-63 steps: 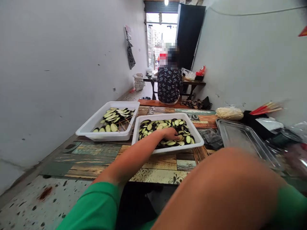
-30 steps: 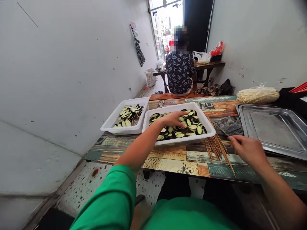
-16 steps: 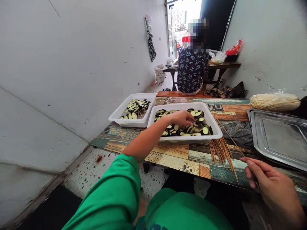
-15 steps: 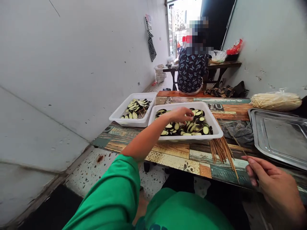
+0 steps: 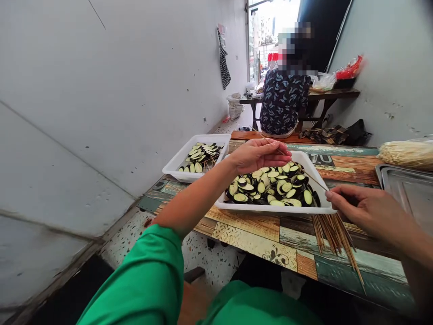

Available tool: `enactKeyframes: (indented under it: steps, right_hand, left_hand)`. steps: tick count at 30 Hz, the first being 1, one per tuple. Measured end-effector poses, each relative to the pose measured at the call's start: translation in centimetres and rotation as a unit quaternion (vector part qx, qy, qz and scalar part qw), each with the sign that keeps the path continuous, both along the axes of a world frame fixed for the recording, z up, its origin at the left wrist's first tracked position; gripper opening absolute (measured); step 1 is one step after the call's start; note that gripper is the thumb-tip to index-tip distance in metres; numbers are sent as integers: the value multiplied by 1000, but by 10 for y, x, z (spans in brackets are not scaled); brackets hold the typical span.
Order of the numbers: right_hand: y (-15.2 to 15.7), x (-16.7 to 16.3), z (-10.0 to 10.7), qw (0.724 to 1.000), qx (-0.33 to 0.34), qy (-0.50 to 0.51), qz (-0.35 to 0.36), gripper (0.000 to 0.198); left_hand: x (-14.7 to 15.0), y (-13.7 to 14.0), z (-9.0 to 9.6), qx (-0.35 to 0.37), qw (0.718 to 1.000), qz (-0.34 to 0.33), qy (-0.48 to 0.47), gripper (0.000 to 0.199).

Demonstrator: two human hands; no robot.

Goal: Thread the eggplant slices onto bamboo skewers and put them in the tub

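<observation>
A thin bamboo skewer (image 5: 314,179) slants over the tub, its lower end pinched in my right hand (image 5: 363,212). My left hand (image 5: 259,155) is above the tub, its fingers closed around the upper part of the skewer. The skewer's tip shows beyond the left hand; whether a slice is inside the fingers is hidden. Below lie many eggplant slices (image 5: 270,187), dark-skinned and pale inside, in a white plastic tub (image 5: 270,208). A bundle of bamboo skewers (image 5: 333,234) rests on the table beside the tub's right end.
A second white tub (image 5: 181,175) with eggplant slices and several skewers stands at left. Metal trays (image 5: 406,185) and a bag of pale thin strands (image 5: 409,151) sit at right on the patterned table (image 5: 250,232). Ahead, a person (image 5: 282,101) sits facing away.
My left hand has risen out of the eggplant slices to the skewer. My right hand has moved up and left with the skewer, bringing both hands together over the tub. The view has shifted left.
</observation>
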State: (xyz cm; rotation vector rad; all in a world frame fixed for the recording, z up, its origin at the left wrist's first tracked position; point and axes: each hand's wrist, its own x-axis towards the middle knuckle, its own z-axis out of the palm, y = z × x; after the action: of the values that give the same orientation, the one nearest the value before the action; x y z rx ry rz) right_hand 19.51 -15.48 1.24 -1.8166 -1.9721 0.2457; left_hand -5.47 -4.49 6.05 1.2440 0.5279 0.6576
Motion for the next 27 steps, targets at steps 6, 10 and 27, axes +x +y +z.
enactKeyframes:
  steps: [6, 10, 27]
  right_hand:
    - [35, -34, 6, 985, 99, 31, 137, 45]
    - [49, -36, 1, 971, 219, -61, 70, 33]
    - [50, -15, -45, 977, 121, -168, -57, 34]
  left_hand:
    - [25, 7, -14, -18, 998, 27, 46, 19]
    - [37, 19, -23, 40, 995, 76, 57, 30]
    - [1, 22, -103, 399, 672, -163, 602, 70]
